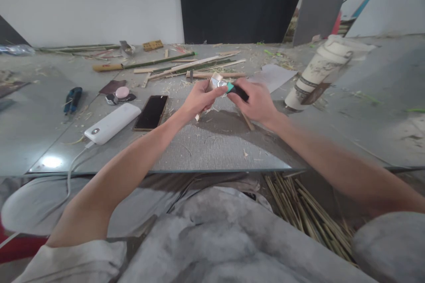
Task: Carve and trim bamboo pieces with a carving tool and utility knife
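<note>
My right hand (254, 99) is wrapped round the black and teal handle of a utility knife (239, 91), whose metal front end points to the left. My left hand (201, 97) grips a pale bamboo piece (217, 77), part of which sticks up past the fingers. The left thumb lies along the knife's front, by the teal part. Fingers and knife hide most of the bamboo piece. Both hands are held close together over the glass-topped table (212, 154). A thin strip (247, 120) shows below the right hand.
Bamboo sticks (192, 65) and shavings lie behind my hands. To the left are a phone (152, 112), a cabled white power bank (113, 124) and blue-handled pliers (72, 100). On the right stands a tilted white tumbler (318, 73). Below the table edge is a stick bundle (308, 212).
</note>
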Demonstrator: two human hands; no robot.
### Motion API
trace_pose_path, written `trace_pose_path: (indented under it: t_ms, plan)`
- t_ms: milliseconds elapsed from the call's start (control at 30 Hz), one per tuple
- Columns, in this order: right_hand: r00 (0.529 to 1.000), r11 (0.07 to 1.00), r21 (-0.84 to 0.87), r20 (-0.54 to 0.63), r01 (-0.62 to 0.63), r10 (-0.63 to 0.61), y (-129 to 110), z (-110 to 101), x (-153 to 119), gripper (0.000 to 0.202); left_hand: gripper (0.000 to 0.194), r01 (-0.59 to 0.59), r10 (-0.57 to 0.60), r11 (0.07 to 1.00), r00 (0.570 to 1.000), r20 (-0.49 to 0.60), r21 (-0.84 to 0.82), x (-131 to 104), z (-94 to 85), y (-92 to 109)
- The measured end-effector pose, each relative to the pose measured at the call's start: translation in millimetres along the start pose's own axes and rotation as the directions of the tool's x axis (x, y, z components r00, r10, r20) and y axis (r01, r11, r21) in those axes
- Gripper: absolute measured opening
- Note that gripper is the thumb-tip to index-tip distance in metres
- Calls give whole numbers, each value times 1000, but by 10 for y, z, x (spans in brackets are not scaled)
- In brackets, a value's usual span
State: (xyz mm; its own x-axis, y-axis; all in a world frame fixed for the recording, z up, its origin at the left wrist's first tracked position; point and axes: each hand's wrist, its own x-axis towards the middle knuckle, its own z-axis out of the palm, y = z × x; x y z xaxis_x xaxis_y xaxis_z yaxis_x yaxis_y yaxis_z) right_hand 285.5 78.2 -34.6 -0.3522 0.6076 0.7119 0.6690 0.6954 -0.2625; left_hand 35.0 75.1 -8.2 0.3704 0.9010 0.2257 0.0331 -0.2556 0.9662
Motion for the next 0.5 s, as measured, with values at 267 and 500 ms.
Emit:
trace_pose_path:
  t_ms: [267,500]
  plan:
    - [1000,1000,-6,8,4,-4,2,-5,1,47,57,-19,19,1000,1000,5,-11,22,-40,-85]
    - [999,1000,-10,36,-20,20,15,-4,-3,46,58,-11,11,1000,1000,-6,-7,2,-24,-61]
